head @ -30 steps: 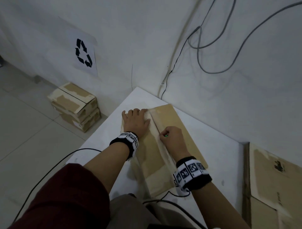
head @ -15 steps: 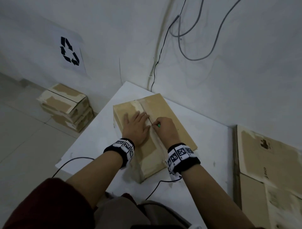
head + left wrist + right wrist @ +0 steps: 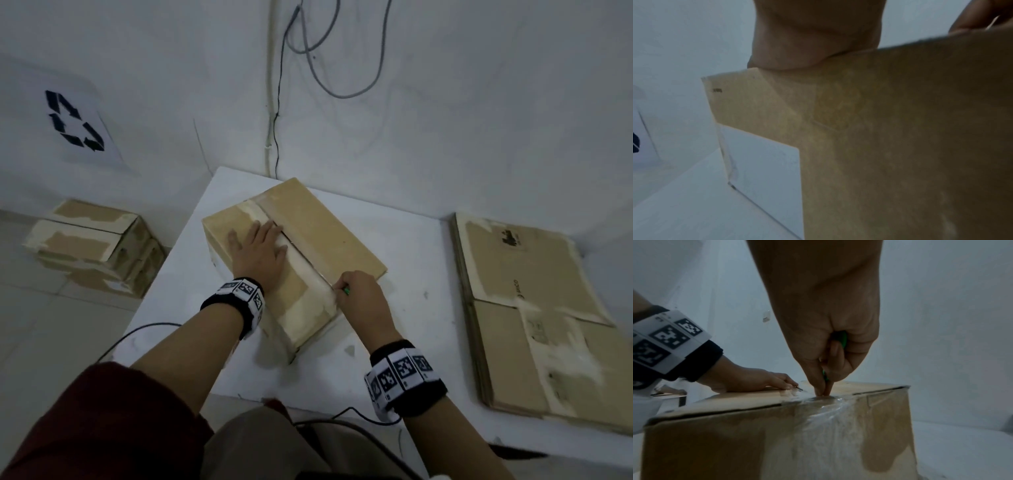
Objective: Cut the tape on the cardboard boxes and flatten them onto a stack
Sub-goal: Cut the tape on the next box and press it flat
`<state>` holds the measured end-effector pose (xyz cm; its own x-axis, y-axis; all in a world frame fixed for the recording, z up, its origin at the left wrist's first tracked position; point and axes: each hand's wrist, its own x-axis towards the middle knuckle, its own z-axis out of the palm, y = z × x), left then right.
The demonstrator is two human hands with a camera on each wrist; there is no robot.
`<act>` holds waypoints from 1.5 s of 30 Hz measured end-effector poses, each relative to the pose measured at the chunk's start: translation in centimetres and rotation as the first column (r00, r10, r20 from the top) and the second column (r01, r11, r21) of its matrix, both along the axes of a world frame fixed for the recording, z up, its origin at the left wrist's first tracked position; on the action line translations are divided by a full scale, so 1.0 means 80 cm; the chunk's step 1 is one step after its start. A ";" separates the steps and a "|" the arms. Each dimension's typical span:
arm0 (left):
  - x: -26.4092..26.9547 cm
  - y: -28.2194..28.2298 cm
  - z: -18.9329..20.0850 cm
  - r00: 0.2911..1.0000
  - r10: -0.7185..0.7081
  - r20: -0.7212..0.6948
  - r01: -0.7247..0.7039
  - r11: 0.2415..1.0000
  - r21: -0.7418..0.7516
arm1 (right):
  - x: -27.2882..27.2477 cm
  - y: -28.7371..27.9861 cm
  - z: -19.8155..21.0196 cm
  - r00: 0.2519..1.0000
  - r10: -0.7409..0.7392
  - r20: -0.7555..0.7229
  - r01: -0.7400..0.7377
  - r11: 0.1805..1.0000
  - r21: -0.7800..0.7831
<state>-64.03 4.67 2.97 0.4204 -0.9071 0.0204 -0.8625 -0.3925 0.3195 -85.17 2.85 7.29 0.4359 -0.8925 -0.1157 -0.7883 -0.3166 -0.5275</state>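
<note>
My right hand [image 3: 363, 301] pinches a green cutter [image 3: 841, 340] at the near end of the top seam of the box [image 3: 335, 240], which sits on the white table [image 3: 411, 274]. My left hand [image 3: 260, 253] lies flat on the left flap, fingers straight. A dark slit runs along the seam, so I judge the top tape [image 3: 824, 404] nearly cut through; opening and flattening this box remain. Flattened boxes [image 3: 534, 308] are stacked on my right, and taped ones [image 3: 92, 246] wait on the floor. The box looks worn, with torn pale patches and crinkled clear tape over its near face.
</note>
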 end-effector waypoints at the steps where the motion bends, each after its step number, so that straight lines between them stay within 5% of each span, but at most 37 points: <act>1: 0.001 0.000 -0.001 1.000 -0.002 0.003 0.002 1.000 -0.008 | -0.006 0.004 0.000 1.000 -0.025 0.013 0.025 1.000 0.007; 7: -0.002 0.001 0.003 1.000 -0.025 0.009 0.025 1.000 0.009 | -0.023 0.020 0.001 0.990 -0.138 0.000 0.138 0.990 0.009; 10: -0.001 0.005 0.004 0.980 -0.196 0.037 0.200 0.959 -0.203 | -0.025 0.027 -0.001 0.987 -0.163 -0.013 0.162 0.985 -0.053; 13: -0.023 0.014 0.005 0.752 -0.656 0.061 0.642 0.708 -0.293 | -0.029 0.035 -0.001 0.981 -0.191 -0.029 0.187 0.976 -0.112; 15: -0.041 0.016 0.006 0.637 -0.770 0.040 0.762 0.621 -0.184 | -0.030 0.035 0.002 0.978 -0.205 -0.045 0.199 0.972 -0.122; 22: -0.051 0.005 0.004 0.586 -0.808 0.051 0.804 0.573 -0.160 | -0.032 0.016 0.012 0.968 -0.230 -0.102 0.214 0.967 -0.141; 27: -0.058 -0.001 0.021 0.541 -0.839 0.047 0.839 0.536 -0.089 | -0.045 0.010 0.008 0.982 -0.190 -0.008 0.189 0.981 -0.037; 35: -0.060 0.011 0.016 0.598 -0.801 -0.027 0.798 0.598 -0.070 | -0.052 -0.013 0.017 0.990 -0.130 -0.045 0.133 0.989 0.061; 41: -0.055 0.011 0.024 0.570 -0.821 -0.026 0.820 0.571 -0.035 | -0.077 -0.024 0.031 0.932 -0.265 0.246 0.264 0.964 0.038; 45: -0.064 0.000 0.046 0.558 -0.829 0.043 0.821 0.559 0.119 | -0.060 -0.016 0.019 0.897 -0.288 0.336 0.286 0.957 0.055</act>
